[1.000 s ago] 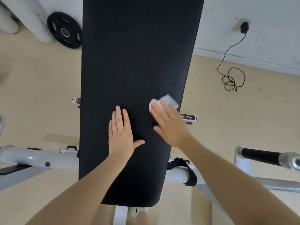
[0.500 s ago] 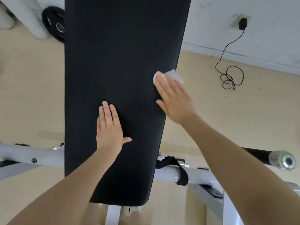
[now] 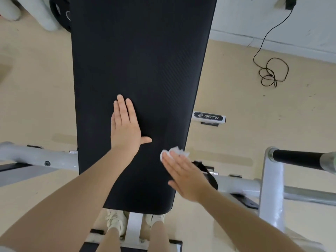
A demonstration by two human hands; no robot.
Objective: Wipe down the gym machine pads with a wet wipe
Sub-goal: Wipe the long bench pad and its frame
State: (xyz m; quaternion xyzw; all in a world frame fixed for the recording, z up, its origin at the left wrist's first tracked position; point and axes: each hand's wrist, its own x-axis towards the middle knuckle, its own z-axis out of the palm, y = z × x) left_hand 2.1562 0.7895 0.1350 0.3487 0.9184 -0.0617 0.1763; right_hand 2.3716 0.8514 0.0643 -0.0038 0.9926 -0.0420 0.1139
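a: head view: a black bench pad (image 3: pixel 138 70) is seen from above, running lengthwise up the frame over a beige floor (image 3: pixel 36 88). where are the hands placed?

b: the left hand (image 3: pixel 125 130) is laid flat on the pad near its middle, fingers straight and together, thumb spread to the right; nothing is held by it. the right hand (image 3: pixel 187 177) is pressed with straight fingers on a crumpled white wet wipe (image 3: pixel 174 152), which is pinned against the pad at its right edge, in the lower part of the pad. the wipe is not curled round; only its far side is seen past the fingertips.

a: what else is caught in the frame?

b: a grey metal frame (image 3: pixel 36 157) is seen crossing under the pad on both sides, with a black-gripped bar (image 3: pixel 296 159) at the right. a label reading "brtw" (image 3: pixel 209 116) is shown just beside the pad's right edge. a black cable (image 3: pixel 269 70) is coiled on the floor by the white wall (image 3: pixel 254 15), and a black weight plate (image 3: pixel 60 13) is partly hidden behind the pad's upper left. pale shoes (image 3: pixel 115 220) are seen below the pad's near end.
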